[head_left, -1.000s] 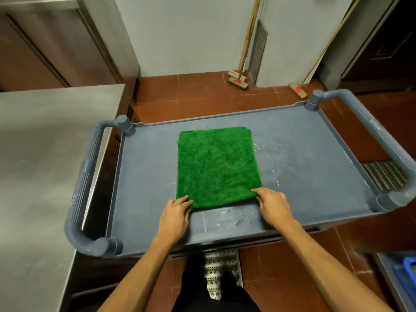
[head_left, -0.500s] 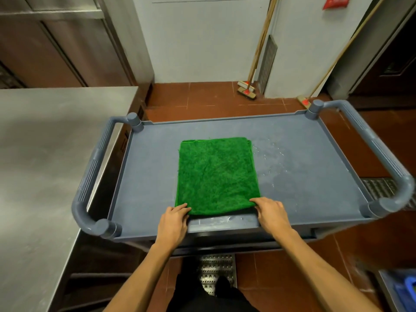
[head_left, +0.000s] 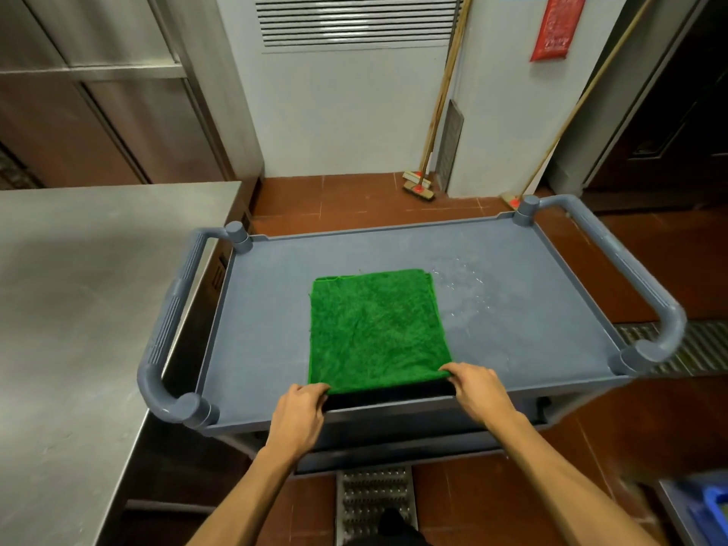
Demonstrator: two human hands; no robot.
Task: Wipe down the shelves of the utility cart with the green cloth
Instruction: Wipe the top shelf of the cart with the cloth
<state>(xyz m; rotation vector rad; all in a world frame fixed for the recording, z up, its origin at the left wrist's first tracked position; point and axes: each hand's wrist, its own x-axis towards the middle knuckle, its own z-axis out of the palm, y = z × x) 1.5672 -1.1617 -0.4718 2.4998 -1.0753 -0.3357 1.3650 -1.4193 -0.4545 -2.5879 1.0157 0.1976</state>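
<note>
Pulled toward the person since the earlier frames, the green cloth is now being held with its near edge at the near rim of the top shelf of the utility cart, where a bare strip of shelf was showing before. Its near left corner is being gripped by the left hand and its near right corner by the right hand. The fingers of each hand are being curled over the cloth's edge, and the thumbs are hidden. That edge is being lifted slightly, with a dark gap showing under it, while the rest is lying flat in the middle of the shelf.

Open shelf is being left on both sides and beyond the far edge, bounded by a low raised rim. Water drops are lying just past the cloth's far right corner. The shelf ends are being closed off by the left handle and the right handle.

A steel table is standing close beside the left handle. A broom is being leaned against the far wall, well apart from the cart. A floor grate is lying below the near side, and a blue crate is sitting at the lower right.
</note>
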